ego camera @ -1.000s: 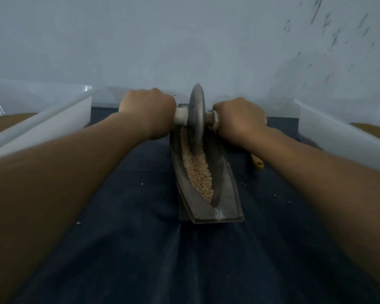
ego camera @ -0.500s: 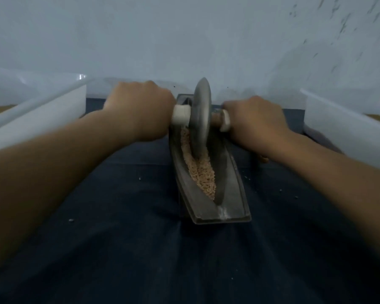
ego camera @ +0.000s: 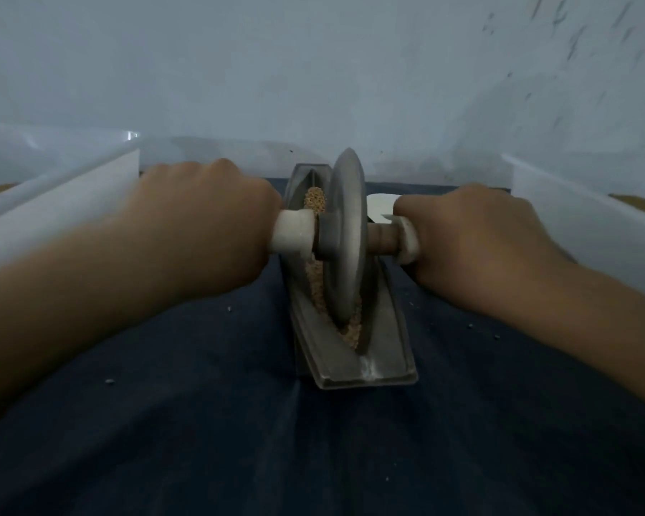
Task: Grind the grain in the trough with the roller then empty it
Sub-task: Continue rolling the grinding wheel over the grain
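Roller (ego camera: 345, 236) first: a second ago its grey disc stood at the far end of the trough (ego camera: 384, 351), and now it has come along the channel toward the person and sits about midway to the near end. Its lower edge is down in the groove. The grain (ego camera: 315, 197) shows the same change. Earlier the tan heap lay open along the near half of the channel. Now a patch of it shows beyond the disc at the far end, a strip runs along the disc's left side, and a little is gathered at the disc's near foot.

The left hand (ego camera: 202, 221) is clenched round the left handle of the axle, just outside the white collar. The right hand (ego camera: 473, 243) grips the right handle the same way, as both did before. Both forearms reach in from the near corners.

The trough lies lengthwise on the dark blue tabletop (ego camera: 202, 422), where it was, between a white bin (ego camera: 71, 206) on the left and another white bin (ego camera: 574, 217) on the right. A few specks lie scattered on the cloth.
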`<move>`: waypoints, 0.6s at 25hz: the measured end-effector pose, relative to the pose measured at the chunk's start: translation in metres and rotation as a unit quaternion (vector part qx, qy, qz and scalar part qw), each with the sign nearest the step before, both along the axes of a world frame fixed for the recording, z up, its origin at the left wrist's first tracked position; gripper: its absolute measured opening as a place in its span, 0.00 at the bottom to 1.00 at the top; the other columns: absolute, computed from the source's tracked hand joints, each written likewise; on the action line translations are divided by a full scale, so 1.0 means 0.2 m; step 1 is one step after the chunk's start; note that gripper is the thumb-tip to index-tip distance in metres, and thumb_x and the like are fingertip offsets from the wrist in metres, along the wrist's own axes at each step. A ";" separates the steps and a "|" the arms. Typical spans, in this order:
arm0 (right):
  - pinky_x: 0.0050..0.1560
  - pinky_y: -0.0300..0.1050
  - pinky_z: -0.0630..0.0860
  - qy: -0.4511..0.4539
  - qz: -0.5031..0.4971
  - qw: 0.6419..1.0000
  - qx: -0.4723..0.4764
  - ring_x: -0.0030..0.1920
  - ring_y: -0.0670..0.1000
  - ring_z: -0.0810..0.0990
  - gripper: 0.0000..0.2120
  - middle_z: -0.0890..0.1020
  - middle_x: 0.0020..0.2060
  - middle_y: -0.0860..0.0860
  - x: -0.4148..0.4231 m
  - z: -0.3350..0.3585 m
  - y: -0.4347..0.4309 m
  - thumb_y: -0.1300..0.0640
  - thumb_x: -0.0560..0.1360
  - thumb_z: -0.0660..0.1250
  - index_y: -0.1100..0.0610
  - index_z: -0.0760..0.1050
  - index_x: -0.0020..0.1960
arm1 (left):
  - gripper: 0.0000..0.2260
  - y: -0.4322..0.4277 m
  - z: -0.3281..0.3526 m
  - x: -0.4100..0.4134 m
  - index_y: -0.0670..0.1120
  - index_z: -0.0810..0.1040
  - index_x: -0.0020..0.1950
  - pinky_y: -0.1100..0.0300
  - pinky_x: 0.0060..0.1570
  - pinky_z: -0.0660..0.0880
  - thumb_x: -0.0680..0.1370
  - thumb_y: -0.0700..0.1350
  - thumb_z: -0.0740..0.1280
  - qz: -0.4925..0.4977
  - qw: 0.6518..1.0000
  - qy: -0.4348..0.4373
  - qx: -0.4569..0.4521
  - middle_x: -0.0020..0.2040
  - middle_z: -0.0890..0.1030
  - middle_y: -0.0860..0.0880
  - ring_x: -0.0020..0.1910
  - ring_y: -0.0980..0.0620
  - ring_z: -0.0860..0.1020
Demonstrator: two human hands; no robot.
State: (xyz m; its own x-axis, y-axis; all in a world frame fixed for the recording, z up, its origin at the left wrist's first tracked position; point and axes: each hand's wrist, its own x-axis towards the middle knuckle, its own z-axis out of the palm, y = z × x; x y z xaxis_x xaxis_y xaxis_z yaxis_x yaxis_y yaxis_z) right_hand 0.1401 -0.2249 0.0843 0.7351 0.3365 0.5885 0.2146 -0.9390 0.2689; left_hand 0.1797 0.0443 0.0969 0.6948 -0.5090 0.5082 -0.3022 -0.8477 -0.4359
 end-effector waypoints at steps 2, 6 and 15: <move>0.30 0.41 0.61 0.047 -0.088 0.995 0.008 0.30 0.53 0.71 0.06 0.73 0.31 0.47 0.18 -0.01 0.07 0.53 0.73 0.67 0.48 0.70 0.40 | 0.05 -0.09 -0.01 0.14 0.55 0.79 0.46 0.58 0.29 0.65 0.71 0.52 0.68 0.065 0.997 0.030 0.007 0.34 0.70 0.51 0.29 0.47 0.71; 0.42 0.48 0.69 0.108 -0.125 0.985 0.042 0.50 0.60 0.80 0.09 0.81 0.50 0.56 0.45 0.07 0.16 0.55 0.77 0.69 0.51 0.78 0.56 | 0.09 -0.17 0.06 0.32 0.50 0.80 0.55 0.53 0.38 0.70 0.76 0.47 0.68 0.115 0.988 0.099 -0.040 0.43 0.76 0.46 0.38 0.45 0.74; 0.28 0.31 0.50 -0.033 -0.012 0.998 -0.051 0.22 0.43 0.51 0.10 0.58 0.23 0.43 0.01 0.05 0.01 0.52 0.58 0.67 0.46 0.66 0.33 | 0.06 0.02 -0.03 -0.05 0.59 0.76 0.40 0.65 0.25 0.61 0.65 0.56 0.65 -0.003 0.997 0.062 -0.040 0.29 0.69 0.56 0.25 0.52 0.70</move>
State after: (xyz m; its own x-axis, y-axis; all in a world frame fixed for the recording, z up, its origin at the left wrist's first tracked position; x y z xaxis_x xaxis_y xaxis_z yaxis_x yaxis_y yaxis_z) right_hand 0.1430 -0.2229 0.0948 0.7050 0.3801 0.5987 0.1715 -0.9106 0.3761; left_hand 0.1693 0.0486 0.0909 0.7526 -0.4740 0.4571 -0.3543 -0.8766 -0.3256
